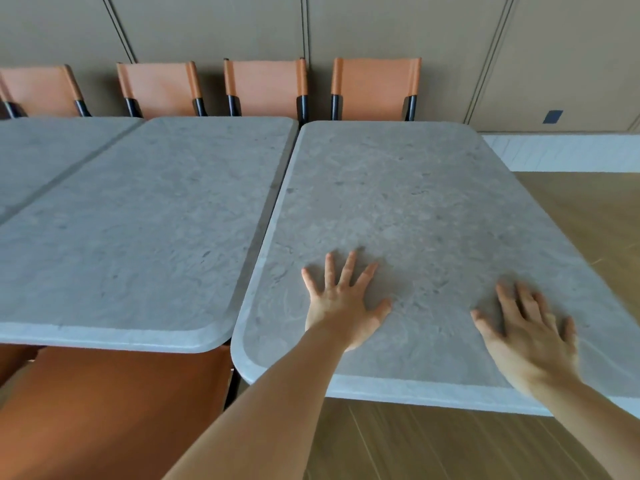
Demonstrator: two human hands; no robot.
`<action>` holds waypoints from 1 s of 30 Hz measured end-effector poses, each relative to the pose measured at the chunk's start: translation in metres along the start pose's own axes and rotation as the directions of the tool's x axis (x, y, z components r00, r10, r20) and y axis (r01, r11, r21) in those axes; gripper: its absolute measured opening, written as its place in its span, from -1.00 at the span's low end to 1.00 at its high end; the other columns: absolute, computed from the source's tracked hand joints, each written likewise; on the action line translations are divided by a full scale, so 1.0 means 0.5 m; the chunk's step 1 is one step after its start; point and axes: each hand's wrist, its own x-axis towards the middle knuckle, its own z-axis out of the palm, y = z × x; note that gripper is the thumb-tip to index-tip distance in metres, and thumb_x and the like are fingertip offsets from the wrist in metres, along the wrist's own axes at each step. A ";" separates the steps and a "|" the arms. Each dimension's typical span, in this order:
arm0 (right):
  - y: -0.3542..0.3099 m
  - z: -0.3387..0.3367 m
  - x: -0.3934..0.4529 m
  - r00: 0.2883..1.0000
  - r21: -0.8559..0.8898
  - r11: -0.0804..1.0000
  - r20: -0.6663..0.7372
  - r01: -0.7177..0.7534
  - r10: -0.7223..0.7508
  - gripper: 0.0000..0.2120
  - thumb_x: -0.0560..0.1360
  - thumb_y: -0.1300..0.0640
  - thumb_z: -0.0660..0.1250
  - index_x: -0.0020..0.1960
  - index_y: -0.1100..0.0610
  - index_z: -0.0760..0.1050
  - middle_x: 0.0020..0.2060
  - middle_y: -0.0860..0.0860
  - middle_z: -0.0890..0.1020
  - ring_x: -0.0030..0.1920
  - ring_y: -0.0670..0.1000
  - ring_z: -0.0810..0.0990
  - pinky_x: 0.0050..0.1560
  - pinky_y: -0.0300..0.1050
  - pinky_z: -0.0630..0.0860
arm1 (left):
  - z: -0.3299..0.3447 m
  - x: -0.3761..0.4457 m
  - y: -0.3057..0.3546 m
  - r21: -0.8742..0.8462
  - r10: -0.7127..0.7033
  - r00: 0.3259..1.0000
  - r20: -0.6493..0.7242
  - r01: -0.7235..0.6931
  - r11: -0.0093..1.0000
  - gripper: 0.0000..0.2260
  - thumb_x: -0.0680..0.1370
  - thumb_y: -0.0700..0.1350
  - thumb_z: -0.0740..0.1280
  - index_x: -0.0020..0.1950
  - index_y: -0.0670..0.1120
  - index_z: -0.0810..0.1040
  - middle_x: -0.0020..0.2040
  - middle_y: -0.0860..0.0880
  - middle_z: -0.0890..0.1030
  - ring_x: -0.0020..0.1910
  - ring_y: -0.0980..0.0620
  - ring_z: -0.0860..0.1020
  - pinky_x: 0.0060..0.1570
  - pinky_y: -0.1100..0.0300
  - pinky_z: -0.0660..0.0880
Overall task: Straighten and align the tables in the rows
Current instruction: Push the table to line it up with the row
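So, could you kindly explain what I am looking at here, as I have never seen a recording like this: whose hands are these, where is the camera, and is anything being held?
There is no machine here. The one picture comes from a wide-angle camera worn on a person's head, looking forward and down, so the two bare arms reaching in from the bottom are that person's own. The left hand lies flat with spread fingers on the right-hand table, a grey stone-look top. The right hand is over the same top with straight fingers; it is blurred. Neither hand holds anything, and nothing lies on the tops. This table sticks out nearer to the person than the middle table beside it, with a narrow gap between them. A third table shows at the left. Four orange chairs stand behind the tables along the wall.
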 end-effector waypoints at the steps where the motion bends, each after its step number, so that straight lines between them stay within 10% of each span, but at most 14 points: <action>1: 0.000 0.001 0.000 1.000 0.003 1.000 0.000 0.001 -0.001 -0.27 0.56 -0.36 -0.16 0.63 -0.09 -0.22 0.64 -0.04 -0.12 0.63 0.03 -0.15 0.58 0.23 -0.09 | 0.000 0.000 0.002 0.004 -0.005 1.000 0.002 0.005 1.000 -0.35 0.58 0.40 -0.14 0.62 0.24 -0.23 0.64 0.06 -0.28 0.58 -0.17 -0.38 0.42 -0.44 -0.31; 30: 0.017 0.027 0.034 0.996 -0.012 0.999 -0.074 0.052 -0.053 -0.21 0.50 -0.48 -0.16 0.61 -0.11 -0.08 0.63 -0.02 -0.04 0.61 0.07 -0.06 0.52 0.31 -0.01 | -0.003 0.011 0.014 -0.011 -0.039 0.999 0.028 0.039 0.999 -0.36 0.59 0.40 -0.10 0.62 0.25 -0.19 0.65 0.08 -0.24 0.60 -0.15 -0.36 0.43 -0.43 -0.31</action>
